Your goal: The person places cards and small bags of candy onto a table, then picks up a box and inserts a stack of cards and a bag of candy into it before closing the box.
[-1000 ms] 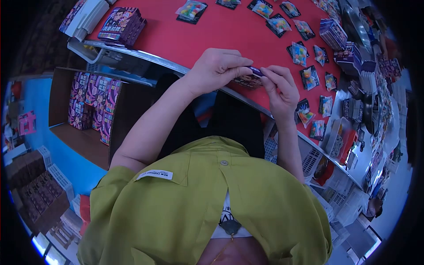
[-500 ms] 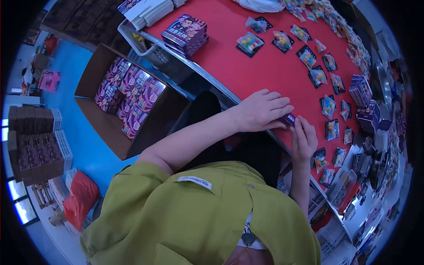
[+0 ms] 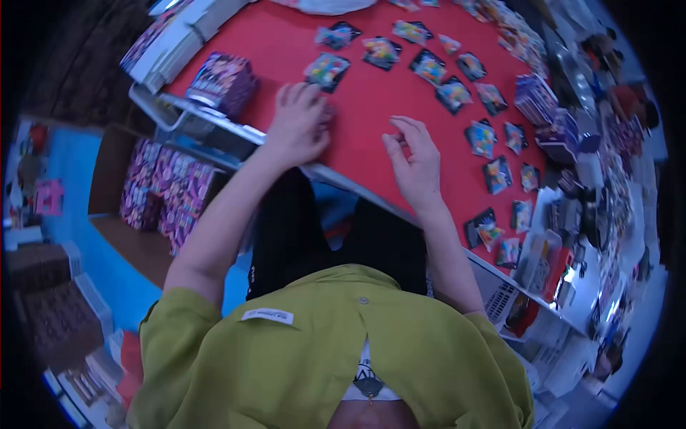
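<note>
My left hand (image 3: 299, 127) is over the table near its front edge, to the right of a stack of purple printed boxes (image 3: 223, 84). Its fingers curl around a small dark purple box, mostly hidden and blurred by motion. My right hand (image 3: 418, 161) hovers above the red table top (image 3: 357, 100) with thumb and fingers apart and nothing between them. Several clear bags of colourful pieces on dark cards, such as one bag (image 3: 327, 70), lie in rows beyond and to the right of my hands.
An open carton (image 3: 114, 171) with purple boxes (image 3: 168, 186) stands on the blue floor at left. White trays (image 3: 168, 61) sit at the table's left end. More purple boxes (image 3: 536, 100) and a clear bin (image 3: 539, 254) are at right. Loose bags (image 3: 514, 36) are heaped at the far edge.
My hands have separated. My left hand has moved toward the box stack with the small purple box, and my right hand has let go and opened. The view has turned.
</note>
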`<act>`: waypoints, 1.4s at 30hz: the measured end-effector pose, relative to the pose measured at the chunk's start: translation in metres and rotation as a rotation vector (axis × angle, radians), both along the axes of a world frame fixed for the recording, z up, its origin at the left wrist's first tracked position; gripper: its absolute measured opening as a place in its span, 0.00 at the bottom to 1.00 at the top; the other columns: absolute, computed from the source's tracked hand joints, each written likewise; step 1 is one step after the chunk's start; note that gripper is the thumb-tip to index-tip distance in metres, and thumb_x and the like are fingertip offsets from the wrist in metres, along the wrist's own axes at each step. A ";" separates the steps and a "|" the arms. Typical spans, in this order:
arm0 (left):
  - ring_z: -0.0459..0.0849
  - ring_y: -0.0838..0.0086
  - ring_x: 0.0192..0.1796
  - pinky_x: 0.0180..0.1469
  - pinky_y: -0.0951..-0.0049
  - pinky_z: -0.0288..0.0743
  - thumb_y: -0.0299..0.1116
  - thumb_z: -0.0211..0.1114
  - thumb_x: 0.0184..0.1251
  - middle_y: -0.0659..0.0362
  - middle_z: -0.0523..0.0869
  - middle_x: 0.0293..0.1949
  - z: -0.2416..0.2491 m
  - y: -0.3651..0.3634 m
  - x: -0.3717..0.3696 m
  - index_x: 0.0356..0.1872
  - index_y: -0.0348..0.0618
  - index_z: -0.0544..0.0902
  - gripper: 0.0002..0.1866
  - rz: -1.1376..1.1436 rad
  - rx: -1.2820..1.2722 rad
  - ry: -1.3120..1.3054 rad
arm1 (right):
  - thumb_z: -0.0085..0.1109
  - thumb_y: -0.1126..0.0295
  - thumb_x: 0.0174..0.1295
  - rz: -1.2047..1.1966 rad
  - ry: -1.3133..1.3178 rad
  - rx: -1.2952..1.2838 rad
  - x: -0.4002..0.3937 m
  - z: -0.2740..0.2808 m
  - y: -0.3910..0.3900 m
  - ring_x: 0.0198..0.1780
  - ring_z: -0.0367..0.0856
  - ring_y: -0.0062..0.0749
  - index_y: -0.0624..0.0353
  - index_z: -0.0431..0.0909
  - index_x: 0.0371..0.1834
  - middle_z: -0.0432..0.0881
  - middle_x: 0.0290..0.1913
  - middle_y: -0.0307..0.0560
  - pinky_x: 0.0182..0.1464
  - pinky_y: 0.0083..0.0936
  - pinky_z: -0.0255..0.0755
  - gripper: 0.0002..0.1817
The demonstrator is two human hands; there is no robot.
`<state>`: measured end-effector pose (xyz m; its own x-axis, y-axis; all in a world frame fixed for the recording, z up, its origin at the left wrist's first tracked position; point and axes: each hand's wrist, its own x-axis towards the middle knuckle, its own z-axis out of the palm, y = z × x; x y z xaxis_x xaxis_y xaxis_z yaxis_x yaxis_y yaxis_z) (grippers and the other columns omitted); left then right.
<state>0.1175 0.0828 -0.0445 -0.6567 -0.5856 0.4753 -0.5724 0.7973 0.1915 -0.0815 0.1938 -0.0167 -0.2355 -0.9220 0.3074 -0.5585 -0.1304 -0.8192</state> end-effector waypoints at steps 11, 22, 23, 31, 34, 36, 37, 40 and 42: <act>0.66 0.53 0.60 0.67 0.55 0.53 0.33 0.63 0.45 0.48 0.71 0.52 0.007 -0.048 0.044 0.49 0.36 0.72 0.26 -0.038 0.161 -0.095 | 0.54 0.70 0.62 -0.578 0.794 0.024 -0.251 0.020 -0.011 0.57 0.73 0.43 0.61 0.71 0.56 0.76 0.53 0.51 0.55 0.37 0.70 0.19; 0.64 0.52 0.63 0.66 0.55 0.58 0.32 0.65 0.45 0.48 0.70 0.57 0.013 -0.041 0.044 0.57 0.40 0.69 0.33 0.044 0.274 -0.086 | 0.46 0.73 0.60 -0.323 1.383 0.229 -0.359 0.002 -0.054 0.44 0.81 0.41 0.57 0.79 0.35 0.82 0.36 0.47 0.53 0.38 0.70 0.09; 0.64 0.52 0.63 0.66 0.55 0.58 0.32 0.65 0.45 0.48 0.70 0.57 0.013 -0.039 0.042 0.57 0.40 0.69 0.33 0.038 0.277 -0.092 | 0.47 0.74 0.60 -0.340 1.429 0.143 -0.361 -0.001 -0.053 0.39 0.82 0.40 0.56 0.80 0.30 0.82 0.30 0.46 0.52 0.35 0.70 0.09; 0.74 0.57 0.60 0.64 0.59 0.64 0.34 0.61 0.63 0.49 0.73 0.58 0.034 0.010 -0.031 0.62 0.39 0.69 0.26 -0.080 0.977 0.828 | 0.52 0.75 0.56 -0.296 1.325 -0.261 -0.254 0.042 -0.029 0.41 0.82 0.36 0.61 0.77 0.33 0.82 0.36 0.46 0.45 0.33 0.73 0.05; 0.77 0.56 0.57 0.61 0.61 0.70 0.41 0.59 0.67 0.44 0.75 0.56 0.040 0.036 -0.080 0.65 0.36 0.64 0.30 -0.370 1.836 1.260 | 0.56 0.74 0.54 -0.067 1.078 -0.604 -0.141 0.043 -0.006 0.44 0.81 0.42 0.65 0.77 0.39 0.82 0.39 0.50 0.48 0.36 0.74 0.10; 0.78 0.56 0.57 0.59 0.61 0.73 0.44 0.59 0.67 0.42 0.75 0.56 0.043 0.050 -0.093 0.65 0.34 0.62 0.32 -0.388 2.050 1.343 | 0.58 0.73 0.53 0.153 0.857 -0.548 -0.075 0.039 0.025 0.49 0.81 0.45 0.66 0.77 0.44 0.81 0.44 0.55 0.54 0.39 0.73 0.15; 0.78 0.55 0.55 0.57 0.62 0.76 0.45 0.60 0.65 0.41 0.75 0.55 0.046 0.055 -0.096 0.64 0.34 0.63 0.33 -0.508 2.143 1.362 | 0.58 0.73 0.54 0.242 0.815 -0.491 -0.050 0.033 0.038 0.52 0.80 0.45 0.66 0.77 0.45 0.80 0.47 0.55 0.55 0.40 0.72 0.15; 0.81 0.58 0.52 0.52 0.62 0.80 0.40 0.64 0.60 0.43 0.79 0.50 0.044 0.059 -0.084 0.59 0.33 0.68 0.30 -0.621 2.202 1.376 | 0.57 0.73 0.57 0.343 0.606 -0.396 -0.028 0.028 0.051 0.54 0.78 0.46 0.67 0.76 0.48 0.79 0.51 0.56 0.57 0.40 0.71 0.16; 0.84 0.63 0.48 0.51 0.64 0.80 0.33 0.65 0.57 0.48 0.82 0.45 0.035 0.062 -0.067 0.55 0.35 0.71 0.25 -0.392 2.081 1.069 | 0.55 0.75 0.61 0.238 0.346 -0.360 -0.027 0.030 0.048 0.54 0.76 0.50 0.69 0.74 0.50 0.77 0.51 0.58 0.56 0.40 0.71 0.15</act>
